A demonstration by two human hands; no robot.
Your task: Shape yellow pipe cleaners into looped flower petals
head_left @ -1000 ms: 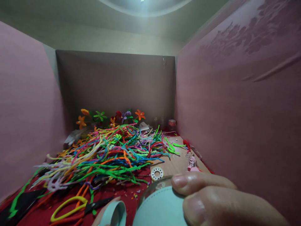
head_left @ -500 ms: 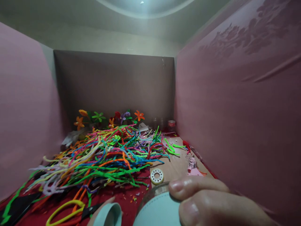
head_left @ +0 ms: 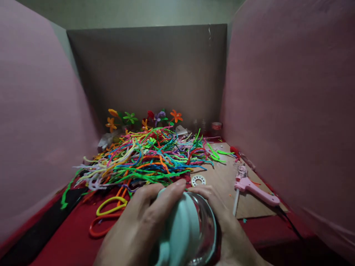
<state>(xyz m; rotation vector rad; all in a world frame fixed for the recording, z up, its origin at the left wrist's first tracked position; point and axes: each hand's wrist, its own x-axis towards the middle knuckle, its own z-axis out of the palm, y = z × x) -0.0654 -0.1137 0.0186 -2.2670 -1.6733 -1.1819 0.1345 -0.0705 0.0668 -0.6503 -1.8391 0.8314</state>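
Low in the middle of the view, both my hands hold a clear glass container (head_left: 206, 229) with a pale mint cover (head_left: 180, 232). My left hand (head_left: 138, 225) wraps over the mint part from the left, fingers curled across its top. My right hand (head_left: 222, 214) grips the glass from the right side. The container hangs just above the red table cloth (head_left: 69, 244), tilted toward me. Its base is hidden by my hands.
A big heap of coloured pipe cleaners (head_left: 146, 159) lies just beyond my hands, with pipe-cleaner flowers (head_left: 144, 117) behind it. A white ring (head_left: 198, 180) and pink glue gun (head_left: 255, 190) lie on a brown board (head_left: 222, 177). Yellow (head_left: 111, 205) and orange loops sit left. Pink walls close both sides.
The view has tipped downward and the container has dropped away from the camera toward the table. My left hand now grips its mint cover; the glue gun has come into sight.
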